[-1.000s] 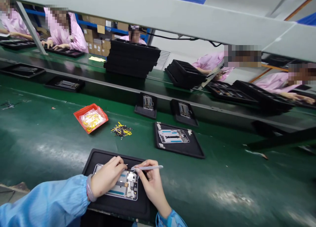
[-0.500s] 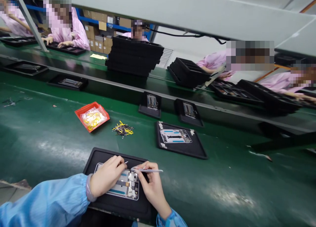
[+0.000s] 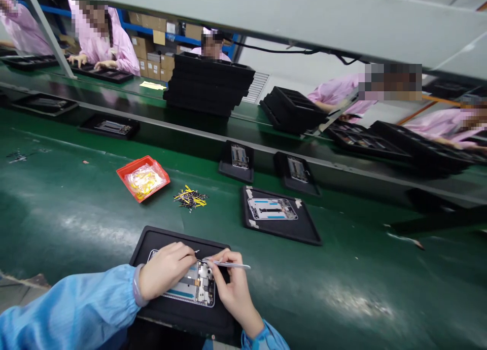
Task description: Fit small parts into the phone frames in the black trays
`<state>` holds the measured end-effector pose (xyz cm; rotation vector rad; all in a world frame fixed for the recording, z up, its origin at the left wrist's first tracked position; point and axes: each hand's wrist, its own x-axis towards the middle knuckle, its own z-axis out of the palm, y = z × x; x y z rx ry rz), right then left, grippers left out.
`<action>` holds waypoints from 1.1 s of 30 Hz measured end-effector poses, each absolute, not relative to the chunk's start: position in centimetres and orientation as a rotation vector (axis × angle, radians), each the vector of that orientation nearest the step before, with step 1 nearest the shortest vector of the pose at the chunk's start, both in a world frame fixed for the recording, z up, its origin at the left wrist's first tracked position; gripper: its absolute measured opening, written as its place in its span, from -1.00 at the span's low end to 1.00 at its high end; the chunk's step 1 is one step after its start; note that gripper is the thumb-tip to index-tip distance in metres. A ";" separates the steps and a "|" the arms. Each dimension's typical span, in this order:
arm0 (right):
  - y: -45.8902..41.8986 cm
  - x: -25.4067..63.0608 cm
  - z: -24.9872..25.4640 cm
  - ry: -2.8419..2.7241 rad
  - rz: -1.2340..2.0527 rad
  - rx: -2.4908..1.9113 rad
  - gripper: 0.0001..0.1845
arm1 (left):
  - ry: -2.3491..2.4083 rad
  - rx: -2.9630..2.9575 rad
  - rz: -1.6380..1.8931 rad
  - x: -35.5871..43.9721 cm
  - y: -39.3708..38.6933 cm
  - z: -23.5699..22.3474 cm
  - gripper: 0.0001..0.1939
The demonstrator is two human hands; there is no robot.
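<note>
On a black tray (image 3: 152, 238) that is probably cushioning it, an opened phone (image 3: 206, 279) is lying flat; the left hand (image 3: 167, 271) is leaning over it, seemingly steadying the far edge, with no telling whether its grip is pinching anything, while the right hand (image 3: 236, 289) is pinching slim tweezers (image 3: 232, 265), apparently for finer reach there

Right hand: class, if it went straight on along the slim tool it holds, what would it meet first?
Most likely the left hand, at its fingertips; the slim tool in the right hand points towards them. Depth is unclear, so the tool might catch the edge of the open phone first.
</note>
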<state>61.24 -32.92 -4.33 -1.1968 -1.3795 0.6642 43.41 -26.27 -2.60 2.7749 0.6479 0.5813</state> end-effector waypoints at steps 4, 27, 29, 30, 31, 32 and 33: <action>-33.0 61.3 -4.5 -1.401 0.676 -1.204 -0.86 | 0.592 2.777 0.642 43.4 -26.3 -2.6 -0.80; -31.5 60.9 -2.7 -0.978 0.692 -1.217 -0.77 | 0.656 2.733 0.428 43.4 -26.6 -1.8 -0.85; -31.5 60.8 -3.5 -0.993 0.781 -1.209 -0.70 | 0.702 2.598 0.481 43.2 -26.5 -1.8 -0.88; -31.6 60.8 -3.8 -0.998 0.815 -1.206 -0.69 | 0.733 2.528 0.513 43.1 -26.5 -1.9 -0.90; -31.7 60.9 -4.0 -1.000 0.839 -1.208 -0.69 | 0.765 2.467 0.540 43.0 -26.6 -1.9 -0.92; -31.8 61.0 -4.1 -1.001 0.855 -1.215 -0.70 | 0.796 2.421 0.559 42.9 -26.6 -1.9 -0.92; -31.9 61.1 -4.2 -1.015 0.871 -1.221 -0.71 | 0.821 2.390 0.569 42.9 -26.6 -2.0 -0.91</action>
